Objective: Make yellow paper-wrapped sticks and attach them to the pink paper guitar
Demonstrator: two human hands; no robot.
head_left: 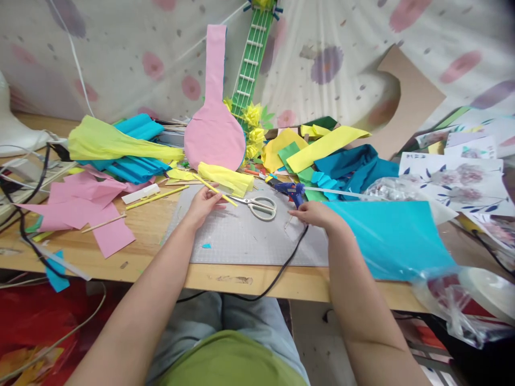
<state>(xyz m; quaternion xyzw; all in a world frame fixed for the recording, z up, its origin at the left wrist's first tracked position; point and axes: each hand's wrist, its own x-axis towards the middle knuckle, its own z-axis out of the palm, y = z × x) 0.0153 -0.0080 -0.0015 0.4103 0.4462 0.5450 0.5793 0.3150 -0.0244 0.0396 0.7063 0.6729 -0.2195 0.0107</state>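
My left hand (pixel 204 205) pinches a thin yellow stick (pixel 215 190) over the grey cutting mat (pixel 233 246). My right hand (pixel 316 214) is closed at the lower handle of a blue glue gun (pixel 295 193), whose nozzle points left. A long clear glue stick (pixel 333 192) juts from its back, and a black cord (pixel 287 262) runs down from the handle over the table edge. Between the hands lie scissors (pixel 261 208) with pale handles, blades toward my left hand. Just behind them is crumpled yellow paper (pixel 227 179).
A pink banjo-shaped piece (pixel 215 134) and a green fretted neck (pixel 251 59) with yellow flowers (pixel 253 128) lean at the back. Pink paper (pixel 80 198) and blue crepe paper (pixel 137 166) are left; a blue sheet (pixel 394 236) and wrapped roll (pixel 483 295) are right.
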